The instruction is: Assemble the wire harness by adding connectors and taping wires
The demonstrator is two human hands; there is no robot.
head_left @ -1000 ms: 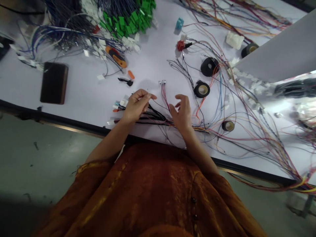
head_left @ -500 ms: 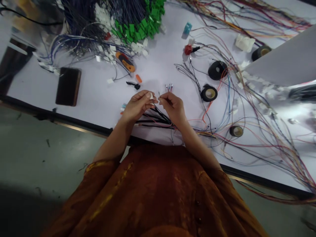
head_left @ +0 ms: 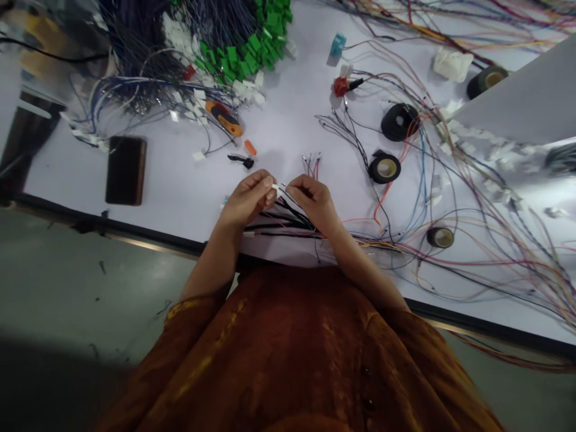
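Between the thumb and fingers of my left hand (head_left: 250, 197) is a small white connector (head_left: 276, 187), partly covered by the fingertips. My right hand (head_left: 311, 198) pinches a thin wire (head_left: 283, 185) whose metal tip points at the connector. Whether the tip touches the connector is too small to tell. Below both hands runs a bundle of dark sleeved wires (head_left: 288, 215). A few loose wire ends with metal terminals (head_left: 311, 161) stick up just beyond my right hand.
Farther off lie an orange-and-black cutter (head_left: 224, 118), a black clip-like piece (head_left: 241, 161) and an orange cap (head_left: 250, 147). A phone (head_left: 126, 170) lies left. Black tape rolls (head_left: 384, 167) and tangled wires spread right. Green connectors (head_left: 252, 54) are heaped at the back.
The right hand has come slightly left and down, bringing the wire tip closer to the white connector. My left hand has turned the connector a little. The whole view has shifted slightly.
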